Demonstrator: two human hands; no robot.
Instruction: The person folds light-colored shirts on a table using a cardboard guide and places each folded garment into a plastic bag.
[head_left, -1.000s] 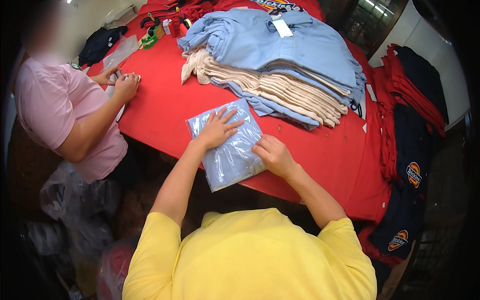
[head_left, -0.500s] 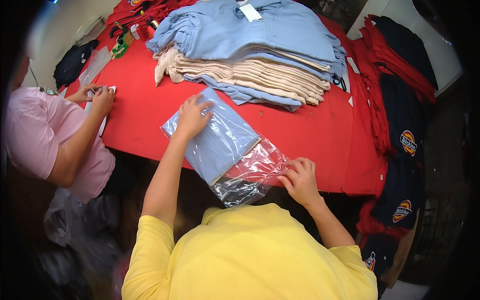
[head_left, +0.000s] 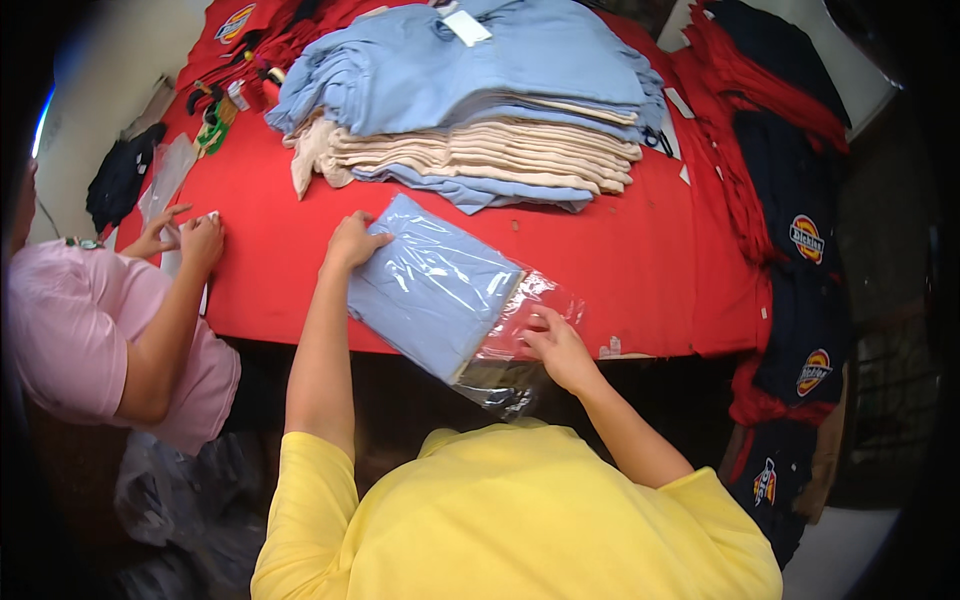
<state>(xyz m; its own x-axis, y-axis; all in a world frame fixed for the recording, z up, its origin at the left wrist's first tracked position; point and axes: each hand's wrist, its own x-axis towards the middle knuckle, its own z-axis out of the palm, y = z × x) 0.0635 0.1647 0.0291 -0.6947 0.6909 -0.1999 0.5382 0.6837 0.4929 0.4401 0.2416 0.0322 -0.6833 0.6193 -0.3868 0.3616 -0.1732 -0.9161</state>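
Observation:
A folded light-blue garment (head_left: 430, 285) lies inside a clear plastic bag (head_left: 547, 292) near the table's front edge. The bag's loose end extends past the garment on the right, partly over the edge. My left hand (head_left: 350, 243) grips the bagged garment's far-left side, its thumb on top and its other fingertips partly hidden. At the loose end, my right hand (head_left: 560, 352) has curled fingers closed on the thin plastic. Beyond the bag rises a tall stack of light-blue garments (head_left: 470, 75) with cream layers, a white tag (head_left: 467, 28) on top.
The table has a red cover (head_left: 270, 250). On the left, a co-worker in a pink shirt (head_left: 120, 340) handles something small and white. Red and navy garments (head_left: 780, 200) line the right side. Green-handled tools (head_left: 212, 130) and a clear plastic sheet (head_left: 168, 175) lie at the back left.
My left hand has moved from the garment's top to its left side. My right hand has come inward, toward the garment. The whole view has shifted slightly.

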